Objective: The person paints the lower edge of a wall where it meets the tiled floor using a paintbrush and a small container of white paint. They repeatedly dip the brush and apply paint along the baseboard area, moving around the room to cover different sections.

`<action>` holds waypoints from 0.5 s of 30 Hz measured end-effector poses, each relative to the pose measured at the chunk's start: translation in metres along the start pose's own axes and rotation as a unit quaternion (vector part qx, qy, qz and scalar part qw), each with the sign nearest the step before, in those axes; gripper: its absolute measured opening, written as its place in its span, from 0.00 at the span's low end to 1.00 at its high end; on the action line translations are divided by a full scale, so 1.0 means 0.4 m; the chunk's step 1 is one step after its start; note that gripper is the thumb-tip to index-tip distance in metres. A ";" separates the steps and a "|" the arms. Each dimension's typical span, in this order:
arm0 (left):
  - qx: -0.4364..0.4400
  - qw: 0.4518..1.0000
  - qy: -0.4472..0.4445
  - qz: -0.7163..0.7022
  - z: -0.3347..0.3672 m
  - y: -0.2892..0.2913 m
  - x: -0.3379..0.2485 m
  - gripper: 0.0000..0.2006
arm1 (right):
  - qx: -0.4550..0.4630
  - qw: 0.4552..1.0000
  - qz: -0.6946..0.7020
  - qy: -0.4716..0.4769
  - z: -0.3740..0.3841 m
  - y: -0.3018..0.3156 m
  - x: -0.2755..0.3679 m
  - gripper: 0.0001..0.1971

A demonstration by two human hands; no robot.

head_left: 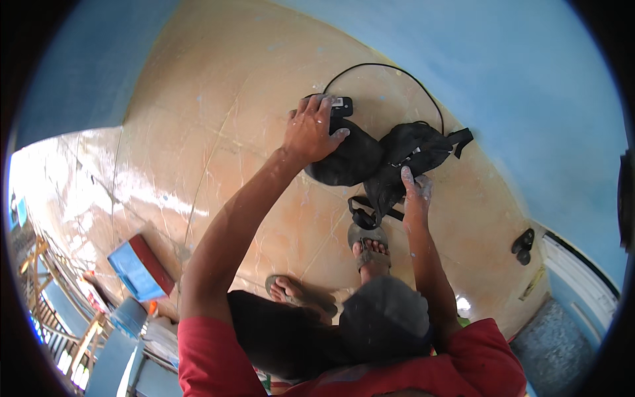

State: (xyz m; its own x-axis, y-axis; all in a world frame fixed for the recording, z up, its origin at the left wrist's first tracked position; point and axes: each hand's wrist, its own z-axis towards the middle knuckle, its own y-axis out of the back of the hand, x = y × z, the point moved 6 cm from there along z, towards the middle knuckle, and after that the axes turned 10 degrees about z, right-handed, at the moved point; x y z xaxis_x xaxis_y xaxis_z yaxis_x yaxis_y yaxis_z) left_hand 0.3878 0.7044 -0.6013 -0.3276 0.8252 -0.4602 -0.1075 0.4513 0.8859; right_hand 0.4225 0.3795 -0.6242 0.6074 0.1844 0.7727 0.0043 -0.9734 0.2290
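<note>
The black bag (402,145) lies on the tiled floor (245,132), its long axis from seven to one o'clock, at eleven o'clock from my right hand (417,192) — the nearer one; whether its fingers pinch the edge, I cannot tell. My left hand (312,132) bends over the round black cloth thing (349,159) at nine o'clock, thumb spread — its grip unclear.

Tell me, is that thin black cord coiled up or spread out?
Spread out: the thin black cord makes one wide, open arc from near the left hand toward the black bag.
</note>
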 end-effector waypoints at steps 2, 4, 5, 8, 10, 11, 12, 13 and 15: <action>0.056 0.998 -0.018 0.003 0.021 -0.034 0.007 0.34 | 0.010 0.997 0.075 0.019 0.013 -0.002 -0.023 0.30; 0.093 0.995 -0.046 -0.013 0.033 -0.045 0.019 0.32 | 0.033 0.993 0.077 0.081 0.030 -0.011 -0.019 0.28; 0.057 0.995 -0.083 -0.024 0.037 -0.035 0.014 0.27 | 0.050 0.992 0.076 0.088 0.036 -0.012 -0.021 0.27; 0.083 0.990 -0.077 -0.082 0.042 -0.037 0.027 0.24 | 0.063 0.987 0.108 0.100 0.050 -0.015 -0.020 0.22; 0.041 0.989 -0.113 -0.092 0.028 -0.013 0.011 0.20 | 0.088 0.986 0.099 0.101 0.054 -0.018 -0.017 0.19; 0.053 0.988 -0.094 -0.106 0.014 -0.002 0.011 0.19 | 0.104 0.983 0.104 0.112 0.054 -0.020 -0.013 0.18; 0.070 0.988 -0.068 -0.117 -0.002 0.010 0.010 0.18 | 0.114 0.980 0.106 0.123 0.053 -0.018 -0.006 0.18; 0.037 0.988 -0.101 -0.106 -0.027 0.042 -0.007 0.17 | 0.126 0.977 0.111 0.132 0.052 -0.017 -0.001 0.18; 0.016 0.990 -0.106 -0.091 -0.095 0.101 -0.027 0.17 | 0.143 0.969 0.114 0.163 0.045 -0.010 0.012 0.18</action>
State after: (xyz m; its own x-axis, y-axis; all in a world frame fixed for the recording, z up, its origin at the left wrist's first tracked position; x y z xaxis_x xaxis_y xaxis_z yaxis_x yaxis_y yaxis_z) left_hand 0.3515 0.7008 -0.5581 -0.1004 0.7807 -0.6168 -0.1156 0.6065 0.7866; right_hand 0.4398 0.3820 -0.6320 0.3346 -0.0526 0.9409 0.1482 -0.9831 -0.1076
